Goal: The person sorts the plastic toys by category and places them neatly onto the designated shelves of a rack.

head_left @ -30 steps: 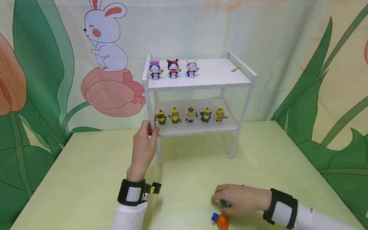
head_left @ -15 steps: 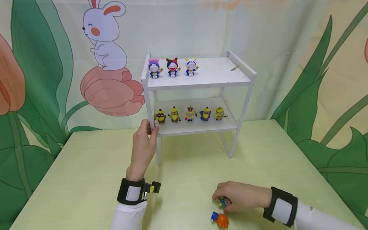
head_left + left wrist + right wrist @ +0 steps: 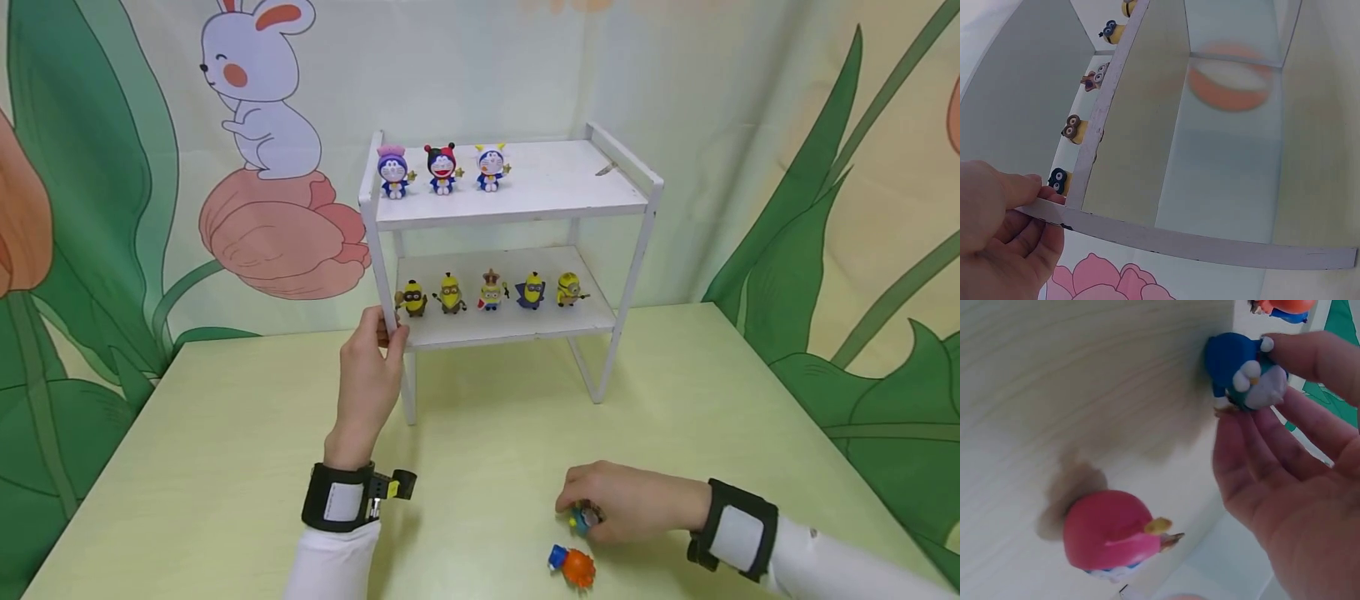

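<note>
My left hand (image 3: 367, 379) grips the front left post of a white two-tier shelf (image 3: 517, 215), at the lower board; thumb and fingers lie on either side of the white bar in the left wrist view. My right hand (image 3: 637, 502), low on the right in the head view, pinches a small blue figurine (image 3: 1232, 359) between thumb and fingertips, close over the tabletop. An orange figurine with a blue part (image 3: 576, 567) lies just in front of that hand. In the right wrist view a pink-hooded figurine (image 3: 1110, 528) rests on the table; the hand hides it from the head view.
Three blue-and-white cat figurines (image 3: 442, 171) stand at the left of the top board. Several yellow minion figurines (image 3: 491, 292) line the lower board. The shelf stands toward the back of the pale yellow table (image 3: 247, 433), before a printed curtain (image 3: 480, 67).
The head view has shifted slightly. My right hand has moved a little away from the orange figurine, and more of the blue figurine shows between its fingers. My left hand stays on the post.
</note>
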Demonstrator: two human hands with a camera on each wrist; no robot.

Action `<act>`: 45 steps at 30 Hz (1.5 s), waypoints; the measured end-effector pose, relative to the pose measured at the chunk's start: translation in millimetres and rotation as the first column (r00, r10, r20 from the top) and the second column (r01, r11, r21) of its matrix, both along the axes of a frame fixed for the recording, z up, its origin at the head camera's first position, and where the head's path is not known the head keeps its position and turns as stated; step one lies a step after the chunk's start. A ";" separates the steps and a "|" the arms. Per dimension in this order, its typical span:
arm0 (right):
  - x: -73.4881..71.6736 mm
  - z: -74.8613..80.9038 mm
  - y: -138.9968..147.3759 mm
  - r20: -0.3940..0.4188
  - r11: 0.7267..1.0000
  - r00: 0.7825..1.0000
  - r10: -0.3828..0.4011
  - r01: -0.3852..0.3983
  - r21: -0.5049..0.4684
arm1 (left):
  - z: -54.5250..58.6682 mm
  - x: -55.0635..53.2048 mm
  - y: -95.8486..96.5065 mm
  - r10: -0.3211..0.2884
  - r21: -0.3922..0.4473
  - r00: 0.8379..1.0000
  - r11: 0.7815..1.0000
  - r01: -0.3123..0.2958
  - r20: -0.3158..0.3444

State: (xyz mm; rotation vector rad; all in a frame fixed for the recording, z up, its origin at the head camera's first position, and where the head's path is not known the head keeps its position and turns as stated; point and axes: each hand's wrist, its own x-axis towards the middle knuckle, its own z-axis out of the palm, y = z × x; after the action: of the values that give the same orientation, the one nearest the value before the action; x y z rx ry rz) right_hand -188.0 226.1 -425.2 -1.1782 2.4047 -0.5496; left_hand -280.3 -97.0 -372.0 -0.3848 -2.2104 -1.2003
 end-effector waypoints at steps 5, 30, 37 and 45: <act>-2.9 3.8 0.0 -0.075 0.999 0.997 -0.010 0.007 -0.033 | 0.6 -0.1 1.2 0.000 -0.002 1.000 1.000 0.000 -0.006; -24.3 170.1 -4.3 -0.439 0.977 0.889 -0.131 0.040 -0.211 | -1.4 -0.7 7.3 -0.012 -0.001 1.000 1.000 0.012 0.012; -37.3 222.2 -7.6 -0.479 0.943 0.848 -0.225 0.065 -0.327 | -1.6 -0.1 7.3 -0.009 -0.006 0.999 1.000 0.009 0.032; -55.3 266.3 -24.0 -0.530 0.898 0.738 -0.417 0.246 -0.364 | -2.2 -1.0 2.4 0.000 -0.002 1.000 1.000 0.000 0.004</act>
State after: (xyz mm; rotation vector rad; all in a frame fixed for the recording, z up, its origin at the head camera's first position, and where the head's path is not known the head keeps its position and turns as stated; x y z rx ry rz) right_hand -243.3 202.2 -158.9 -1.1496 3.2226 -0.7197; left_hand -281.3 -94.5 -374.2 -0.3833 -2.2150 -1.2002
